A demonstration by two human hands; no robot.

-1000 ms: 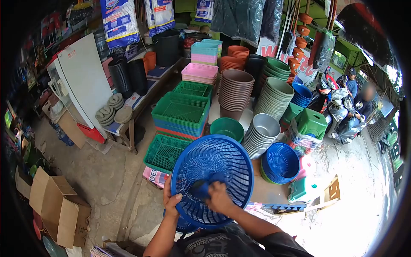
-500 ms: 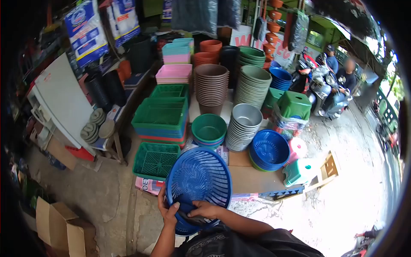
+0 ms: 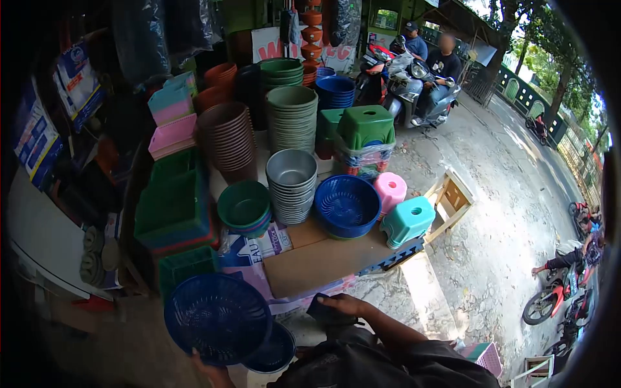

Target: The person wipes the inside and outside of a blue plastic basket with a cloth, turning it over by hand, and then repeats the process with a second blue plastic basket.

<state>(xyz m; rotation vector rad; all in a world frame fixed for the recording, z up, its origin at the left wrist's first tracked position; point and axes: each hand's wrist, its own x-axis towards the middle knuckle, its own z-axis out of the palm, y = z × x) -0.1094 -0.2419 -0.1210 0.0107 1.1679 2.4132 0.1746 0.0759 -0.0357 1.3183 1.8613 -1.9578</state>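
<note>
A blue plastic colander basin point(image 3: 217, 320) with slotted sides tilts at lower left, in front of the stacked goods. My left hand point(image 3: 208, 367) is closed on its near rim, partly hidden in shadow. Below and right of it shows a second blue basin point(image 3: 272, 349), mostly covered by the first. My right hand point(image 3: 344, 305) is apart from the basins, near the table's front edge, closed on a dark blue flat piece point(image 3: 319, 309) that looks like folded cloth. A green basket point(image 3: 186, 266) lies just beyond the held basin.
The display table point(image 3: 317, 265) carries grey pots point(image 3: 292, 169), blue basins point(image 3: 348, 205), a green tub point(image 3: 244, 205), brown pots point(image 3: 226, 136) and a turquoise stool point(image 3: 409, 221). A wooden frame point(image 3: 451, 200) stands at its right end. Two people sit by scooters point(image 3: 414, 87) further back.
My view has turned to the right. My right hand has come out of the colander basin with the dark piece, while my left hand holds the basin out to the left.
</note>
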